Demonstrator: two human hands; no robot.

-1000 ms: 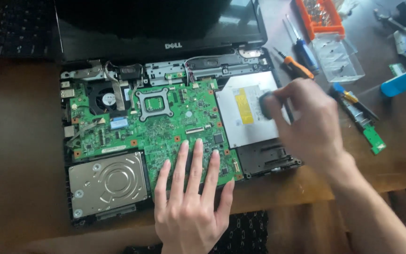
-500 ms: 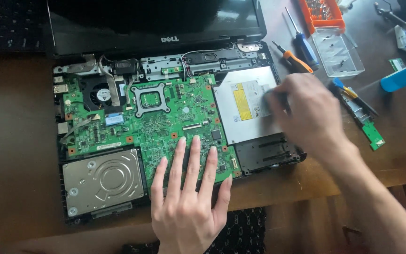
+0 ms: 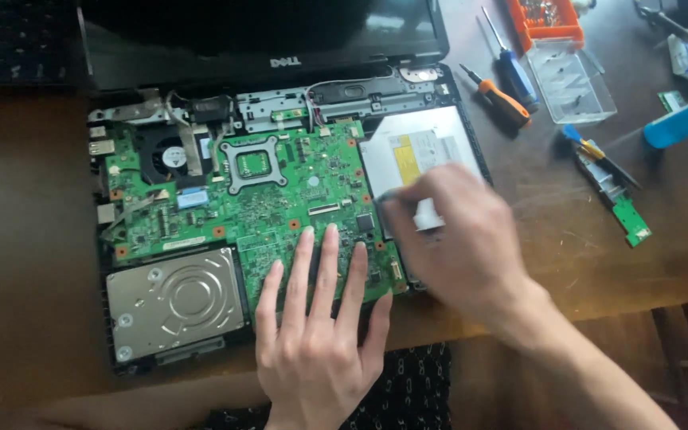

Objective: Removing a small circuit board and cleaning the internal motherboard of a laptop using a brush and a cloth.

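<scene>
An opened laptop lies on the brown table with its green motherboard [image 3: 280,199] bare. My left hand [image 3: 316,342] rests flat, fingers spread, on the board's near edge. My right hand [image 3: 459,239] hovers curled over the silver optical drive [image 3: 416,143], fingertips at the seam between drive and board. A small dark tip shows at those fingertips, too blurred to identify. A silver hard drive [image 3: 175,301] sits in the near left bay. The cooling fan [image 3: 170,155] is at the board's far left.
The dark laptop screen [image 3: 264,32] stands at the back. Right of the laptop lie an orange-handled screwdriver [image 3: 503,99], a blue-handled one [image 3: 515,72], a clear tray [image 3: 571,84], an orange parts box [image 3: 547,20], a small green circuit strip [image 3: 631,219] and a blue object [image 3: 686,119]. A black keyboard [image 3: 408,390] lies at the near edge.
My right hand has slid left and nearer across the optical drive to the motherboard's right edge. My left hand stays flat on the board.
</scene>
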